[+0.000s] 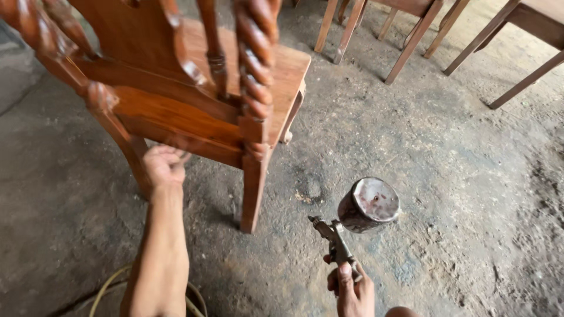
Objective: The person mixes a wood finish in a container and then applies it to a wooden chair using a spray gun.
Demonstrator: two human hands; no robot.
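The left hand (163,167) is closing its grip on the lower back rail of a reddish wooden chair (194,88) standing on the dusty floor (411,152). The right hand (351,292) is gripping a spray gun (358,217), its stained cup uppermost, just right of the chair's back leg.

Single head-worn view, looking steeply down, close over both hands, wooden chair (194,100), dusty floor (446,176)
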